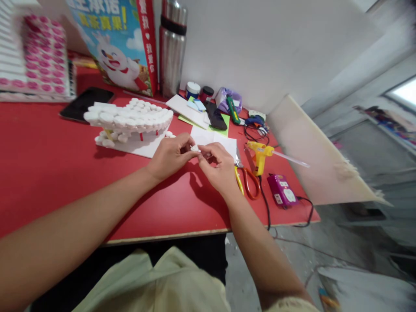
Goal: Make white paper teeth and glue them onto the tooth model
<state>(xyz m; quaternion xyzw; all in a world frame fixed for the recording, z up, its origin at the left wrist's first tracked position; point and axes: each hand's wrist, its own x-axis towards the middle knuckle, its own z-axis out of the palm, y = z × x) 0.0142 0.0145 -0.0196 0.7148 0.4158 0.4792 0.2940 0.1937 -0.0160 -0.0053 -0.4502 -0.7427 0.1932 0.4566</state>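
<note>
Head view, hands (198, 158) pinching small white piece (195, 148)

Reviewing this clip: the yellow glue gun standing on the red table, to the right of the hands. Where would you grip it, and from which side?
Probably the yellow glue gun by its upright handle, coming from the near right. It stands nozzle-left with the glue stick jutting right, the scissors lie at its left, and its cord trails toward the table edge. Both the left hand and right hand pinch a small white piece.

Bare red table (48, 173) lay open to the left of the left hand (170, 156). Ahead of it stood a white foam model (130, 119). Scissors (247, 182) and a glue gun (260, 156) blocked the right hand (219, 167) on its right.
</note>
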